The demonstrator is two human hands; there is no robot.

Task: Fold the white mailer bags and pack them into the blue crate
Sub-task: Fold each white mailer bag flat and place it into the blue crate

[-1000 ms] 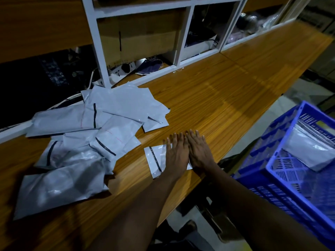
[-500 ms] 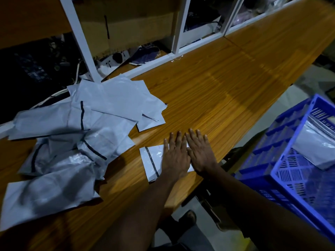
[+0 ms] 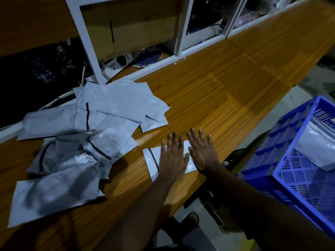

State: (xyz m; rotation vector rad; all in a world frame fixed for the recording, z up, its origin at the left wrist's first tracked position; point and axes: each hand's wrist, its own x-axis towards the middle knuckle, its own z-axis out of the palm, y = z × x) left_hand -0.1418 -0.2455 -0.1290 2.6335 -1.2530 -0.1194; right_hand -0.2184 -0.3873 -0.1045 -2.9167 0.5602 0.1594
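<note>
Pressing my flat, open left hand (image 3: 173, 158) and right hand (image 3: 203, 151) onto the folded white mailer bag (image 3: 151, 159) beside the blue crate (image 3: 282, 160)

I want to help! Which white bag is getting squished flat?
The small folded white plastic mailer bag under the left hand and right hand; others lie untouched in the loose pile or blue plastic crate.

Folded mailer bag (image 3: 152, 161) mostly hidden under left hand (image 3: 173, 157) and right hand (image 3: 203, 153). Blue crate (image 3: 282, 160) cut off at right edge. Shelf clutter (image 3: 45, 69) too dark to identify.
</note>
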